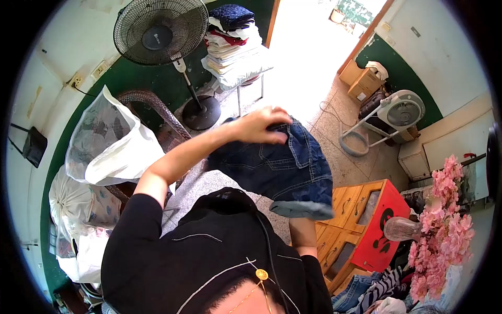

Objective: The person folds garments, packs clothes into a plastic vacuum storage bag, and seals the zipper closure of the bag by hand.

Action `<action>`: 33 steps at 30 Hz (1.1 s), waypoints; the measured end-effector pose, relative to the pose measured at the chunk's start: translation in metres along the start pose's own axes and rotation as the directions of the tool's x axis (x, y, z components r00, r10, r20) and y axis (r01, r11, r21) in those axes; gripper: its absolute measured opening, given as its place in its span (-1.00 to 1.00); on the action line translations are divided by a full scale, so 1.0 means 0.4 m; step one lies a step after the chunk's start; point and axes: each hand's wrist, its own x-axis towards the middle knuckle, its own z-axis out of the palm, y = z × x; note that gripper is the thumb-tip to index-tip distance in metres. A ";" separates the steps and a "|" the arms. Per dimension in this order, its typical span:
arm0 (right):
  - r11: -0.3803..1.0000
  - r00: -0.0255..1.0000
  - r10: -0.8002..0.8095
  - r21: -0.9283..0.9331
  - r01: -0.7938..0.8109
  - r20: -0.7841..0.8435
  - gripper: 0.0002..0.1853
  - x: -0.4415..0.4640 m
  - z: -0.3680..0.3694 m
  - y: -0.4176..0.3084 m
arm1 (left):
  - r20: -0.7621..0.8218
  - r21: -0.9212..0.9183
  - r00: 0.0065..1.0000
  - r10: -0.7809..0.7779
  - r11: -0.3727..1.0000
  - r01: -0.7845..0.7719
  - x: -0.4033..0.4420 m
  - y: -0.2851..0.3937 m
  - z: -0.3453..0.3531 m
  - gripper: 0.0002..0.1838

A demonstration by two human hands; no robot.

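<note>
A dark blue denim garment (303,157) with light stitching, a pocket and a pale turned hem is held up in front of my chest. My left hand (264,125) reaches across its upper part, thumb and fingers bent and apart over the cloth. I cannot make out a firm pinch there. My right forearm (303,235) goes up behind the hem. The garment hides my right hand, so its fingers do not show.
A standing fan (162,39) and a stool with folded cloths (235,57) are ahead. White sacks (120,152) lie left. On the right are a wooden drawer cabinet (345,209), pink flowers (442,225), piled clothes (366,293) and a box fan (402,111).
</note>
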 end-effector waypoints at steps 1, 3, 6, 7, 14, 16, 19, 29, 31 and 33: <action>1.000 1.000 -0.001 -0.009 0.001 0.001 -0.35 0.000 0.005 -0.002 | -0.002 0.135 0.993 0.115 0.984 -0.113 -0.039 0.019 0.012 -0.52; 0.999 1.000 -0.007 -0.034 0.007 0.003 -0.34 0.002 0.017 -0.007 | 0.006 0.244 0.995 0.098 0.965 -0.097 -0.071 0.040 0.041 -0.43; 0.998 1.000 -0.020 -0.056 0.021 0.014 -0.34 0.007 0.025 -0.017 | -0.181 0.329 0.972 0.147 0.941 -0.081 -0.090 0.035 0.091 -0.64; 0.998 1.000 -0.023 -0.065 0.024 0.017 -0.34 0.008 0.026 -0.022 | -0.200 0.344 0.962 0.184 0.933 -0.107 -0.104 0.023 0.088 -0.57; 0.994 0.998 -0.059 -0.095 0.058 -0.007 -0.33 0.001 0.017 -0.065 | 0.102 -0.507 0.854 -0.510 0.712 0.485 -0.133 -0.064 0.089 -0.20; 0.993 0.998 -0.065 -0.096 0.063 -0.021 -0.32 -0.006 0.008 -0.075 | 0.327 -0.709 0.827 -0.458 0.460 0.535 -0.112 -0.084 0.089 -0.28; 0.993 0.996 -0.067 -0.101 0.062 -0.057 -0.32 -0.026 -0.007 -0.087 | 0.465 -0.707 0.804 -0.372 0.390 0.590 -0.089 -0.132 0.123 -0.34; 0.998 0.970 -0.062 -0.017 0.060 -0.236 -0.30 -0.113 -0.098 -0.117 | 0.685 -0.727 0.698 -0.207 -0.146 0.670 -0.056 -0.019 0.161 -0.43; 0.997 0.962 -0.056 0.035 0.068 -0.269 -0.30 -0.129 -0.115 -0.114 | 0.695 -0.709 0.653 -0.301 -0.135 0.692 -0.041 0.034 0.130 -0.45; 0.994 0.953 -0.042 0.085 0.070 -0.300 -0.29 -0.149 -0.138 -0.111 | 0.583 -0.787 0.740 -0.335 -0.009 0.616 -0.035 0.030 0.149 -0.43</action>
